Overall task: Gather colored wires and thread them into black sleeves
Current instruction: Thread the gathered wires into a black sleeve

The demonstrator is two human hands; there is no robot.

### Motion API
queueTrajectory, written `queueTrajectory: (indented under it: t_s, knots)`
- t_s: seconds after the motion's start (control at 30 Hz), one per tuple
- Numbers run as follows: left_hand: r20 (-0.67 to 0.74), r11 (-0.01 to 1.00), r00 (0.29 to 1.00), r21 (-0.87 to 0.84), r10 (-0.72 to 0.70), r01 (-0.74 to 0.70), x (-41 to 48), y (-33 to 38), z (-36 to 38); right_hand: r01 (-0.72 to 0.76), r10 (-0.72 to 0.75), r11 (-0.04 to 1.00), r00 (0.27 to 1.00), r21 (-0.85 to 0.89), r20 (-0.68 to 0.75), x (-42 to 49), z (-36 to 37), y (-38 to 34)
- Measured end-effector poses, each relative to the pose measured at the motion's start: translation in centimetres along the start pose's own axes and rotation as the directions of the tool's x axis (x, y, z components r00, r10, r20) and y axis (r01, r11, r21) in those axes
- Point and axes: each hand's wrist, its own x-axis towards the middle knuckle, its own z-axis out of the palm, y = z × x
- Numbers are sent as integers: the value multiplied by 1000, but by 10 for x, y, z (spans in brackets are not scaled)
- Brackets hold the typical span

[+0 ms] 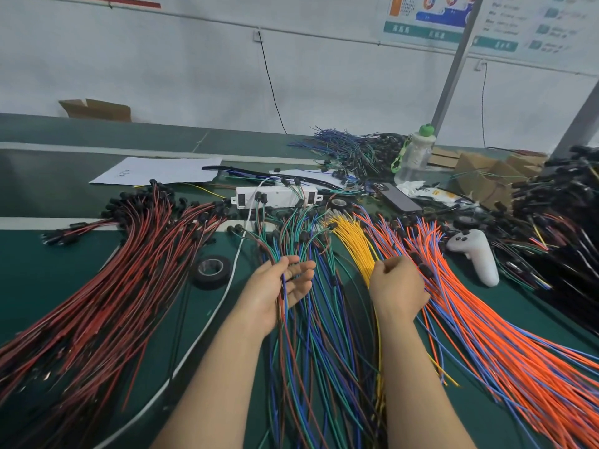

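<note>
While the left hand (275,290) lies palm-up just left of the yellow bundle (353,244), a few green-blue wires (311,335) run across its palm under the thumb. Its fingers are loosely curved, so the hold is light. The right hand (397,286), just right of the yellow bundle, has its fingers curled round strands of the orange-blue wires (486,335); which strands exactly, cannot tell. Black sleeves (425,270) already sit on wires beside its knuckles. Judged step: gathering, no threading yet.

Further left of the yellow bundle: tape roll (211,271), then red-black wires (113,303) fanned over the worktop (48,270). Behind it: power strip (275,196). Far right: white controller (476,251).

Risks:
- Green-blue strands cross each other below the left hand, so a lift would likely drag neighbours and knot the pile.
- The light left hold could let strands slide out unevenly, leaving ragged ends that will not enter a sleeve together.
- Sleeved ends may snag on adjacent wires.
- Yellow strands lie close under the right wrist and could get swept into the wrong group.
</note>
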Motion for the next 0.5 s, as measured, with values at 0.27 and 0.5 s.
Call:
queueTrajectory:
  t_s: [0.27,0.5]
  knots:
    - [44,1000,999,-17,27,-26,3,-3,4,345,-416,898,869,275,268,-26,-16,-43]
    - [-140,977,969,93,203,-192,4,4,7,499,-551,805,430,320,715,-64,-29,-72]
